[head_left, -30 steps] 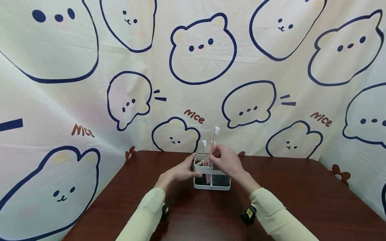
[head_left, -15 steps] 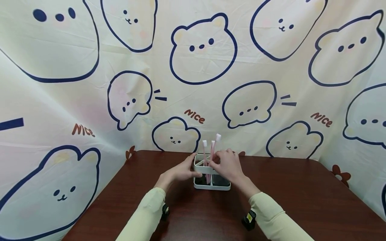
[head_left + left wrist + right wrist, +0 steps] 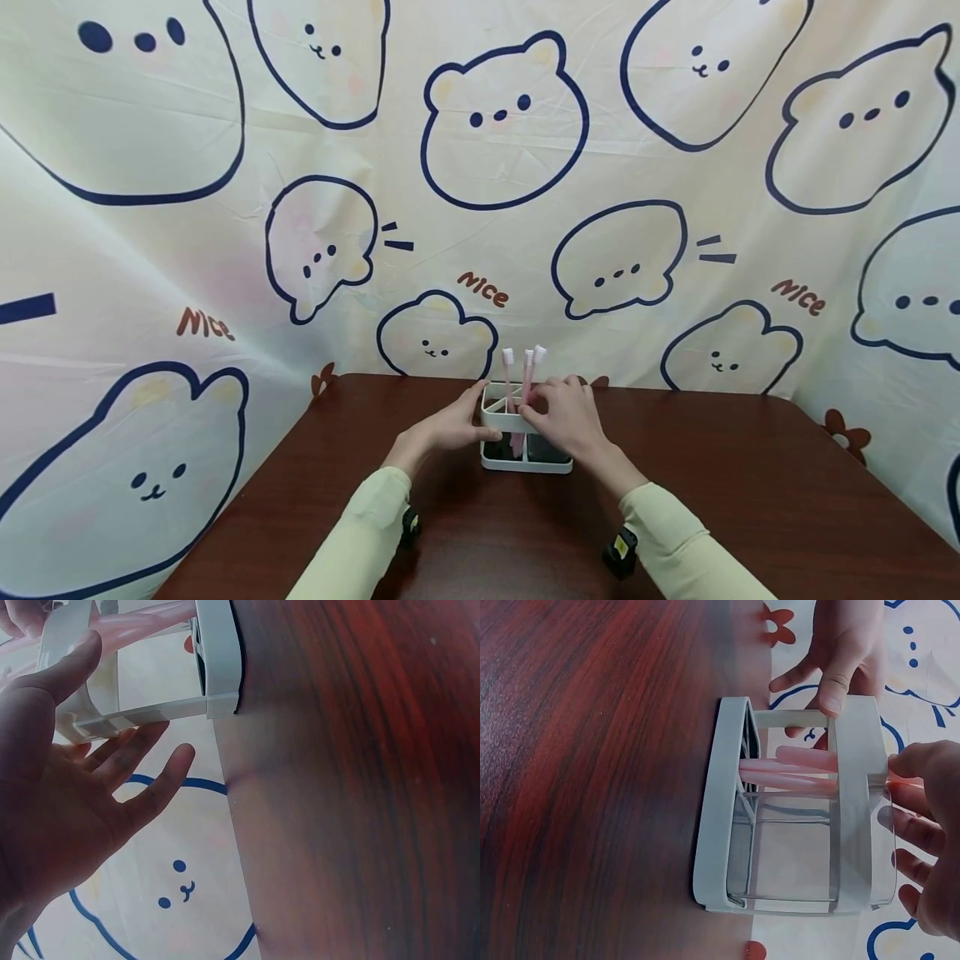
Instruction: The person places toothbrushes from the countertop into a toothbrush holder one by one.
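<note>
A white two-tier toothbrush holder [image 3: 527,467] stands on the table. My left hand [image 3: 444,427] grips its left side, the thumb on the front of the upper tier and fingers behind. My right hand [image 3: 572,417] is at the top right rim, thumb and index finger pinching a pink toothbrush [image 3: 539,356]. Two more pink toothbrushes stand upright to its left in the holder, bristles up. In the right wrist view, pink handles [image 3: 802,759] run down inside the frame to the base. My right fingers hide part of the pinched handle.
A dark brown wooden table [image 3: 480,542] lies under the holder. Close behind it hangs a pale cloth [image 3: 502,250] with blue bear outlines. A dark grey piece [image 3: 546,450] shows at the holder's lower right.
My right hand has lowered the pinched toothbrush into the holder, so its head is now level with the others. The left hand keeps its grip on the holder.
</note>
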